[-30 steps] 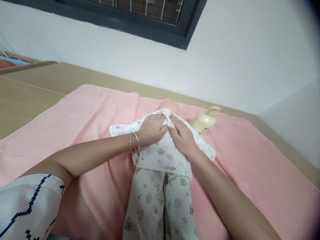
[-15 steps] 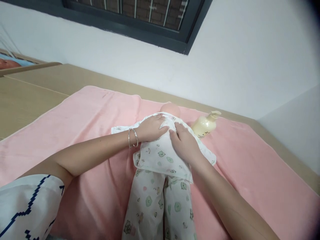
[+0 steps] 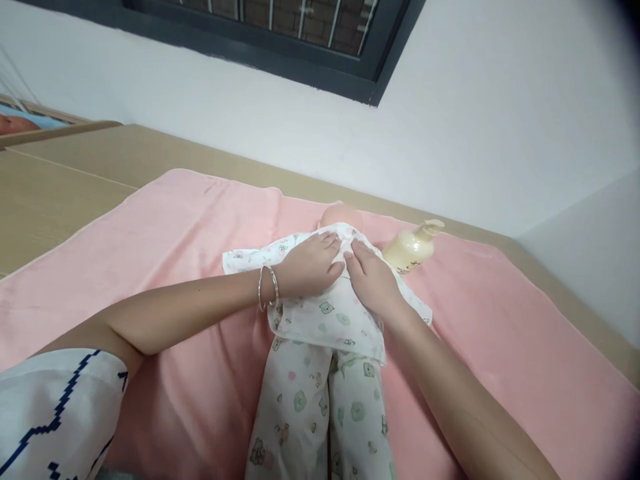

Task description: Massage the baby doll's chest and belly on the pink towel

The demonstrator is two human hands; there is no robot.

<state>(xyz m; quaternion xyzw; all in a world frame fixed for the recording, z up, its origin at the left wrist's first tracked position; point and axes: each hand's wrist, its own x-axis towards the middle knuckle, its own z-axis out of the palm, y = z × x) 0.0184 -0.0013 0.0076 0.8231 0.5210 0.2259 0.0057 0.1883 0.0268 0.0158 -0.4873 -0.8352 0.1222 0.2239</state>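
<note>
A baby doll lies on its back, dressed in a white pajama top (image 3: 327, 320) and matching trousers (image 3: 300, 407) with small green animal prints. Only the top of the doll's smooth head (image 3: 341, 216) shows beyond the collar. My left hand (image 3: 310, 263), two bangles at its wrist, rests flat on the left of the chest with its fingers extended. Opposite it, my right hand (image 3: 374, 277) lies on the right of the chest, fingers stretched toward the collar. Both hands press on the cloth, and neither grips anything.
A pale yellow pump bottle (image 3: 411, 249) leans or stands at the doll's right in view. Underneath is a pink cloth (image 3: 490, 313) on a wooden surface (image 3: 65, 193). A white wall (image 3: 465, 120) and a dark-framed window (image 3: 345, 80) bound the far side.
My left hand has slid slightly toward me and to the right on the chest. My right hand has shifted a little to the right. The doll and bottle stay in place.
</note>
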